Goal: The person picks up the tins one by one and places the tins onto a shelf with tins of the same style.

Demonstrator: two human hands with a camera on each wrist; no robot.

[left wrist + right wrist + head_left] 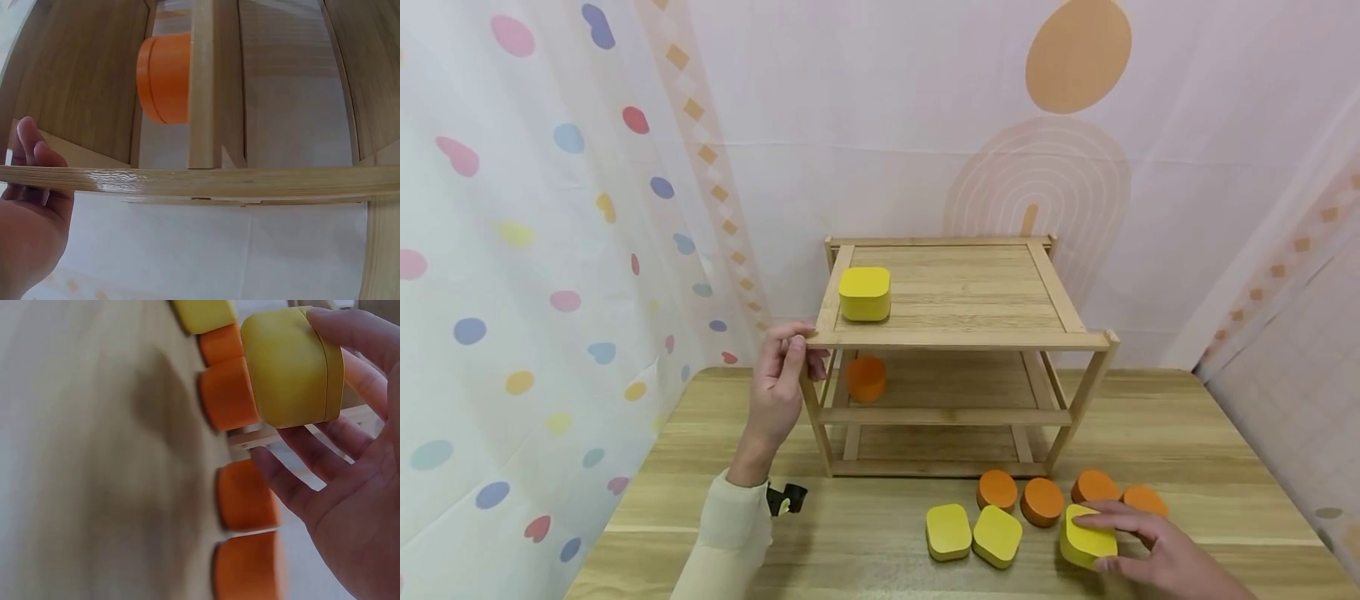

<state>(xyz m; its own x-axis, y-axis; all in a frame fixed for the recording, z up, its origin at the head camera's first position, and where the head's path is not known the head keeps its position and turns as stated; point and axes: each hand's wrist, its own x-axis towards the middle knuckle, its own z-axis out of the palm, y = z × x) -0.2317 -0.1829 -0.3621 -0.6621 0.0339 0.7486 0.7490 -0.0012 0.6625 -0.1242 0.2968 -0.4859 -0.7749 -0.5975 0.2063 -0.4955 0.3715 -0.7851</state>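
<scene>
Right hand: your thumb and fingers (1150, 546) pinch the nearest box, spread about its breadth, one finger clear of it; gripping opposite sides probably keeps it level.
Held yellow box (1087, 542): rounded-square, smooth and matt, a thin seam suggesting a lid; it seems raised just off the table (865, 554), above its shadow.
Loose yellow boxes: two, (948, 532) and (997, 537), side by side left of your right hand, likely kept within its reach.
Orange round boxes: four squat cylinders, (996, 491), (1042, 502), (1095, 487) and (1145, 500), in an uneven row behind the yellow ones.
Left hand: your fingers (781, 371) curl round the shelf's upper front-left corner, thumb in front, presumably to steady it.
Three-tier shelf (970, 340): pale, glossy wood, straight grain, slatted rails, slanting front legs.
Middle tier: one orange cylinder (867, 379), at the left end.
Top tier: one yellow box (865, 294), flat near the left edge, directly above that cylinder's end.
Backdrop: printed cloth (865, 167), softly creased.
</scene>
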